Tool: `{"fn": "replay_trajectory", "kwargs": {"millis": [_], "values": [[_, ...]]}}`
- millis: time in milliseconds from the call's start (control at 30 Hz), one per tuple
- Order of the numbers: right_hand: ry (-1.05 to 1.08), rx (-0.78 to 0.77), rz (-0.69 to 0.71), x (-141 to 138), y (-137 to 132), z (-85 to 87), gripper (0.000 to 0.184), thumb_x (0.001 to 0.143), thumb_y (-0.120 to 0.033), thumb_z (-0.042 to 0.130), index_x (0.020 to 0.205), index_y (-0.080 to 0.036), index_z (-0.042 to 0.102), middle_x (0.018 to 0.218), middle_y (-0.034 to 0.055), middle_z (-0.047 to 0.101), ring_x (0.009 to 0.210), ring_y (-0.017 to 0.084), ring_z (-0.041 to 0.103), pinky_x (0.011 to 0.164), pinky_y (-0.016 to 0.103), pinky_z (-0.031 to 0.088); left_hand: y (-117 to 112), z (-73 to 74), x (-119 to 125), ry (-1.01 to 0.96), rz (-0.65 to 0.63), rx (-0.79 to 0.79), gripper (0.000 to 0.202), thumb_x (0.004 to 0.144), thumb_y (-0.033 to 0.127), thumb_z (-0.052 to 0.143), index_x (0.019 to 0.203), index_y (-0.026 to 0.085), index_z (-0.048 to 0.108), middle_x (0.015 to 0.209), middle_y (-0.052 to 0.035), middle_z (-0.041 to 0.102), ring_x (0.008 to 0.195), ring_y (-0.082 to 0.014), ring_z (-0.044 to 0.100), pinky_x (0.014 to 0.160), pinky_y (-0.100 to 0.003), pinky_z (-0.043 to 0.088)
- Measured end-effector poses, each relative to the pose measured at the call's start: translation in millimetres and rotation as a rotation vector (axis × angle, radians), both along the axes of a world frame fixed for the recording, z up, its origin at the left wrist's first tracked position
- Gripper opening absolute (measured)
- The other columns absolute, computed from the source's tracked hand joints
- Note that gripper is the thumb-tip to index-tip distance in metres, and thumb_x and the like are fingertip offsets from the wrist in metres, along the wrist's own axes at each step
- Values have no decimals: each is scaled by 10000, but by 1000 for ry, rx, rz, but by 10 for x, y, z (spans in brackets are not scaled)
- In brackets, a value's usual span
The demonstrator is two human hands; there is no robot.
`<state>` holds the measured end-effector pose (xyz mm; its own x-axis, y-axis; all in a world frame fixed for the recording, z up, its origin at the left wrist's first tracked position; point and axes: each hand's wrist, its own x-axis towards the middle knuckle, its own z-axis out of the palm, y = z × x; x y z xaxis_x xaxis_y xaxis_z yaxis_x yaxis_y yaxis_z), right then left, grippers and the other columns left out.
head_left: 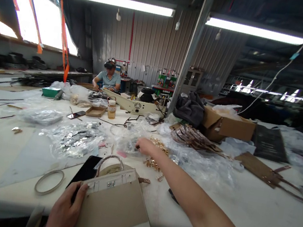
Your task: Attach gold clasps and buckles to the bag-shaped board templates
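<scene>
My left hand (67, 206) grips the left edge of a beige handbag panel (114, 210), thumb on its face. The panel tilts at the table's front edge. Small metal fittings (111, 184) sit in its pale upper strip, and a curved handle (112, 158) rises behind it. My right hand (146, 146) is stretched forward over the plastic bags, its fingers curled together. Something small and dark shows at the fingertips, too small to name. Just right of that hand lies a pile of gold-coloured hardware (155, 158).
A clear bag of silvery pieces (76, 139) lies left of centre, with a tape roll (49, 182) nearer me. Farther back are a jar (111, 109), a phone (76, 114) and a cardboard box (227, 126). A metal post (191, 50) rises mid-table. Across sits another person (110, 79).
</scene>
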<state>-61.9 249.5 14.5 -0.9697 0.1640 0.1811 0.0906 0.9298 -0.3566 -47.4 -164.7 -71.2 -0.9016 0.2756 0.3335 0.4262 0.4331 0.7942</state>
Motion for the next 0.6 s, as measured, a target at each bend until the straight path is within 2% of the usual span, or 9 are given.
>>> {"fn": "replay_trajectory", "kwargs": {"millis": [100, 200, 333, 400, 467, 600], "values": [[-75, 46, 8, -51, 69, -118, 174, 784, -45, 895, 857, -202, 875, 847, 25, 801, 833, 245, 760, 812, 253, 577, 3, 18, 14, 8, -16, 13, 513, 973, 738, 554, 991, 265, 751, 992, -71, 823, 958, -345, 792, 800, -399, 639], [-119, 64, -5, -91, 119, -177, 84, 916, -148, 916, 979, -163, 863, 929, 54, 808, 849, 241, 766, 857, 313, 618, 5, 21, 26, -1, -28, 15, 510, 983, 736, 540, 985, 266, 739, 985, -65, 812, 954, -341, 784, 812, -408, 633], [-131, 73, -42, -126, 122, -202, 157, 1032, -288, 905, 975, -169, 820, 945, 51, 791, 884, 242, 768, 899, 360, 634, 3, -13, 26, -26, -31, 34, 516, 993, 737, 531, 1013, 262, 734, 1023, -65, 806, 998, -344, 777, 851, -426, 619], [-109, 69, -58, -118, 118, -190, 176, 1018, -294, 914, 938, -175, 811, 927, 52, 788, 877, 240, 763, 886, 350, 624, 3, -28, 27, -29, -36, 45, 511, 992, 736, 539, 1016, 262, 729, 1016, -64, 803, 996, -342, 774, 856, -425, 613], [-72, 50, -67, -98, 123, -161, 134, 964, -236, 925, 908, -180, 817, 902, 50, 789, 849, 230, 750, 840, 317, 597, 4, -29, 33, -23, -40, 54, 505, 995, 733, 541, 1007, 263, 725, 996, -61, 797, 974, -338, 769, 847, -421, 607], [24, -28, -88, -60, 152, -88, 64, 899, -138, 851, 878, -198, 857, 831, 21, 789, 775, 200, 714, 709, 243, 488, 6, -7, 55, -3, -43, 78, 489, 1011, 719, 539, 986, 265, 719, 972, -63, 786, 945, -330, 758, 823, -402, 594]]}}
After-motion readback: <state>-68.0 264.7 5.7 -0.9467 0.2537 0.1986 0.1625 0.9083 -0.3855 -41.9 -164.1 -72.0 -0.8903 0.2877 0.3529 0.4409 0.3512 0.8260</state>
